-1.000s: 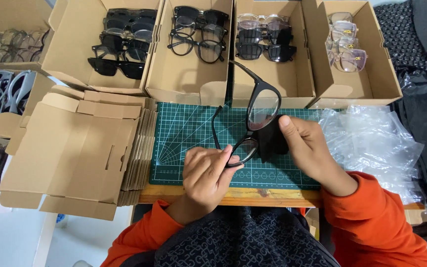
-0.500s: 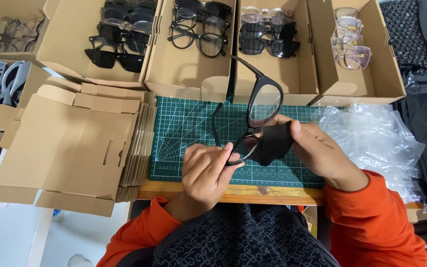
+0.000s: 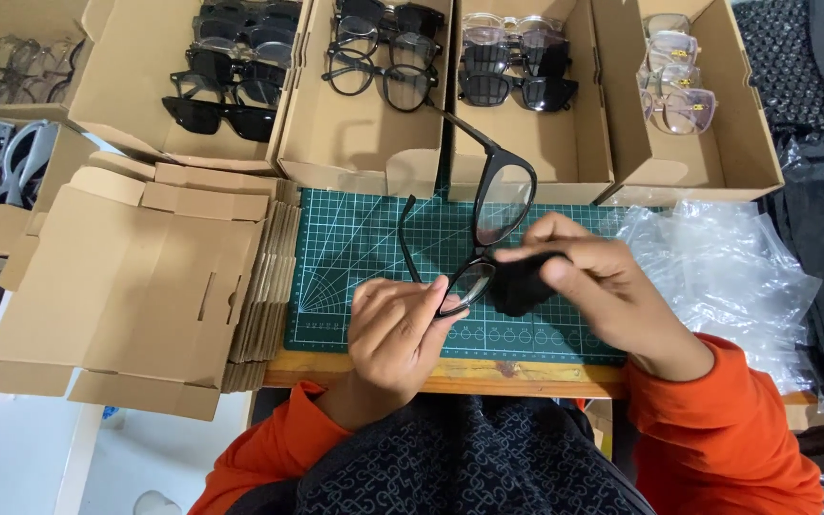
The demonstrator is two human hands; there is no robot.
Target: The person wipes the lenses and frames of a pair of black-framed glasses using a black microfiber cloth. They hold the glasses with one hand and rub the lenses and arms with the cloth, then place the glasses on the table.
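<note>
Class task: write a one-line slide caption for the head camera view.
Left hand steadies black-framed glasses while right hand presses a dark cloth to one lens, above a green cutting mat.

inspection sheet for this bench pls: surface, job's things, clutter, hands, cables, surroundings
Surface: green cutting mat on a wooden bench edge.
Job's things: black-framed glasses, temples unfolded, held above the mat; black cloth pressed against the lower lens.
Clutter: stack of flat cardboard boxes left of the mat; clear plastic bags right of it.
Hands: left hand pinches the frame at the lower lens; right hand grips the cloth.
Cables: nothing seen.
Surroundings: four open cardboard boxes of glasses behind the mat, dark frames in three, clear frames in the right one; more glasses at the left edge.
</note>
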